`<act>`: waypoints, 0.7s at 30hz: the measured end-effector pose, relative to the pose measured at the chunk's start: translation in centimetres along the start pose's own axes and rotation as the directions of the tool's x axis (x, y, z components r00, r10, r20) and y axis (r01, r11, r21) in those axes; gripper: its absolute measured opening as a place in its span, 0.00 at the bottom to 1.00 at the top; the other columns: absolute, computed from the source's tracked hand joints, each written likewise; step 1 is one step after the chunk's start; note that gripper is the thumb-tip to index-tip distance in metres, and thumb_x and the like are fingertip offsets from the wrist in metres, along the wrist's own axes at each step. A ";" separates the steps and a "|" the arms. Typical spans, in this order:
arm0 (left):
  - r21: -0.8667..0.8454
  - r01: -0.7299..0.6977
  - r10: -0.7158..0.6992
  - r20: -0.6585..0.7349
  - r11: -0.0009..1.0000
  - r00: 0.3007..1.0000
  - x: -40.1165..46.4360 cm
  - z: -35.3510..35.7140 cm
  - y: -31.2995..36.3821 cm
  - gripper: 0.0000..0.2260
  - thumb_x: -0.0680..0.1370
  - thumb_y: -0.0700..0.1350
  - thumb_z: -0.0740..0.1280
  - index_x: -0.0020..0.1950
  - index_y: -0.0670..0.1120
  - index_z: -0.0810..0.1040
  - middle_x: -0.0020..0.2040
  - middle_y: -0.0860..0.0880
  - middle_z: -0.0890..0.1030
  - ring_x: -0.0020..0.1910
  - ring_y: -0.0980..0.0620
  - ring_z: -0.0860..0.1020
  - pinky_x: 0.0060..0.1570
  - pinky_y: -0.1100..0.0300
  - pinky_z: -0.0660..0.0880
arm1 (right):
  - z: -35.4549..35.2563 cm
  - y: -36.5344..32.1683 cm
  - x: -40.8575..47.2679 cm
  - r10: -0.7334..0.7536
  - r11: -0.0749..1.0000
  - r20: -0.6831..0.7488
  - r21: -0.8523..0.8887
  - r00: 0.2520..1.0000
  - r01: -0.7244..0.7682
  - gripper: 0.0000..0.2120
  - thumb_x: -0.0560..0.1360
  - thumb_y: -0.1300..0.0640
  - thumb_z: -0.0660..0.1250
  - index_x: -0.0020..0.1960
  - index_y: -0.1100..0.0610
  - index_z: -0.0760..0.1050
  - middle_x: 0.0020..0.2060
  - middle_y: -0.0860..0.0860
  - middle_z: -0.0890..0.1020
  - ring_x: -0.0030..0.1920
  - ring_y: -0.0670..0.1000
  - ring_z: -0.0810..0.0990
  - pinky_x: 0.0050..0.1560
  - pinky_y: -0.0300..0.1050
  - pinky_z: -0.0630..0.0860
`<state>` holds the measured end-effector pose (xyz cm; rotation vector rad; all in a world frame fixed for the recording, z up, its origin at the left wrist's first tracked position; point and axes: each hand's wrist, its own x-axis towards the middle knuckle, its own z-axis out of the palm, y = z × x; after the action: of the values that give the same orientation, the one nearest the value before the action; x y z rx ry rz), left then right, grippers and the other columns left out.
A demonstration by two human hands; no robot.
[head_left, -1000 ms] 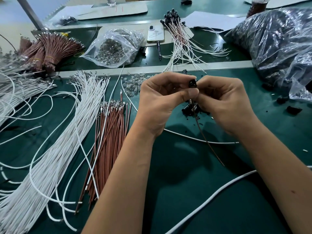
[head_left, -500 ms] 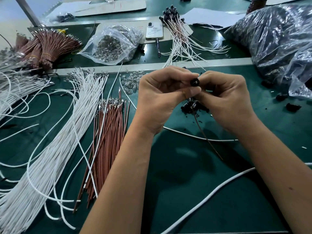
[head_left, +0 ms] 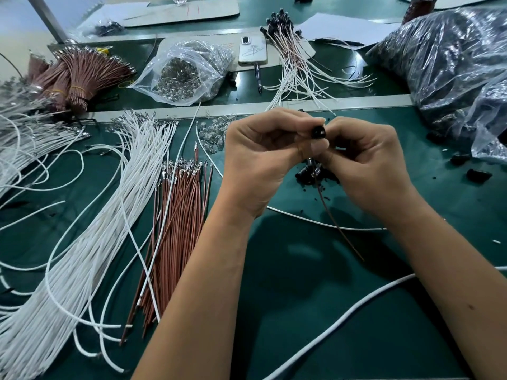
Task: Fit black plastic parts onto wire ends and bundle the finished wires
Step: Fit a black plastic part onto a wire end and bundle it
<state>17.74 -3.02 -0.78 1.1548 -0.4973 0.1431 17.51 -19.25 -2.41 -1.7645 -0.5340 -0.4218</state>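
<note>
While left hand [head_left: 263, 157] and right hand [head_left: 367, 163] still pinch black part [head_left: 318, 132], brown wire [head_left: 340, 229] unmoved

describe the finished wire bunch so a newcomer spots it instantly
Start at the white phone lying at the far middle of the green table. Immediately to its right lies the finished wire bunch. It alone has black caps on its gathered far ends, with white tails fanning towards the person.

My green surface [head_left: 301, 311] carries loose white wires [head_left: 90, 242] at my left, brown wires [head_left: 175, 229] beside them, small glass bulbs [head_left: 211, 135] beyond — and black plastic parts [head_left: 310, 174] below my hands. Farther back lie banded brown bundles [head_left: 82, 75], a clear bag of bulbs [head_left: 186, 72], a phone [head_left: 253, 50] and finished wires [head_left: 296, 69].
</note>
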 end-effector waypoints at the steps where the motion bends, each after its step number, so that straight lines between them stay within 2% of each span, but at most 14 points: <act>1: -0.001 -0.005 0.005 -0.009 1.000 1.000 0.0 0.1 0.0 0.18 0.65 0.19 0.71 0.53 0.28 0.78 0.42 0.41 0.81 0.41 0.52 0.81 0.47 0.63 0.79 | 0.0 0.1 0.0 -0.005 1.000 -0.002 -0.007 1.000 0.005 0.12 0.77 0.59 0.73 0.47 0.70 0.81 0.39 0.66 0.80 0.38 0.61 0.75 0.40 0.62 0.73; 7: -0.002 -0.018 0.018 -0.034 1.000 0.999 -0.1 0.3 0.2 0.17 0.65 0.19 0.71 0.51 0.31 0.81 0.42 0.42 0.81 0.40 0.52 0.81 0.47 0.62 0.79 | 0.0 0.2 0.0 -0.004 1.000 0.011 -0.029 1.000 0.004 0.12 0.78 0.59 0.73 0.45 0.70 0.79 0.37 0.66 0.79 0.37 0.64 0.74 0.38 0.63 0.72; 10: -0.044 0.022 -0.025 -0.066 0.999 0.998 -0.1 0.3 0.2 0.15 0.67 0.21 0.71 0.45 0.38 0.82 0.40 0.44 0.84 0.40 0.52 0.82 0.46 0.60 0.80 | 0.0 0.0 -0.2 0.026 1.000 0.027 0.000 0.999 -0.026 0.07 0.78 0.61 0.73 0.44 0.64 0.80 0.36 0.61 0.79 0.34 0.57 0.75 0.35 0.53 0.75; 12: -0.080 0.104 -0.111 -0.082 0.991 0.990 0.0 0.2 0.1 0.12 0.70 0.24 0.71 0.48 0.38 0.82 0.40 0.45 0.85 0.41 0.51 0.82 0.47 0.59 0.80 | 0.2 -0.1 -0.4 0.073 0.996 0.060 0.053 0.995 -0.077 0.05 0.79 0.64 0.72 0.45 0.63 0.79 0.34 0.55 0.78 0.33 0.47 0.76 0.35 0.40 0.76; 14: -0.096 0.210 -0.219 -0.097 0.973 0.971 0.0 0.1 0.0 0.10 0.71 0.29 0.72 0.50 0.38 0.82 0.41 0.44 0.85 0.42 0.49 0.82 0.49 0.58 0.80 | 0.3 -0.1 -0.5 0.130 0.984 0.064 0.112 0.989 -0.137 0.06 0.80 0.63 0.70 0.45 0.63 0.80 0.32 0.52 0.80 0.32 0.44 0.76 0.35 0.35 0.75; 18: -0.209 0.420 -0.448 -0.106 0.883 0.888 0.2 -0.2 0.0 0.07 0.74 0.33 0.71 0.51 0.36 0.82 0.38 0.45 0.84 0.35 0.54 0.80 0.38 0.65 0.77 | 0.4 -0.3 -0.3 0.231 0.960 0.032 0.155 0.972 -0.233 0.08 0.80 0.58 0.70 0.43 0.60 0.83 0.32 0.55 0.83 0.30 0.51 0.77 0.30 0.38 0.73; 21: -0.273 0.516 -0.565 -0.142 0.812 0.813 0.6 -0.7 0.0 0.09 0.80 0.42 0.68 0.53 0.38 0.82 0.40 0.45 0.82 0.36 0.53 0.77 0.40 0.66 0.75 | 0.5 -0.3 -0.2 0.274 0.947 0.049 0.164 0.961 -0.278 0.10 0.82 0.60 0.68 0.42 0.55 0.82 0.30 0.52 0.81 0.27 0.50 0.74 0.26 0.39 0.69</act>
<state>18.46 -2.51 -0.78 1.0036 0.0309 -0.2819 17.15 -18.69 -2.39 -1.6515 -0.3227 -0.1525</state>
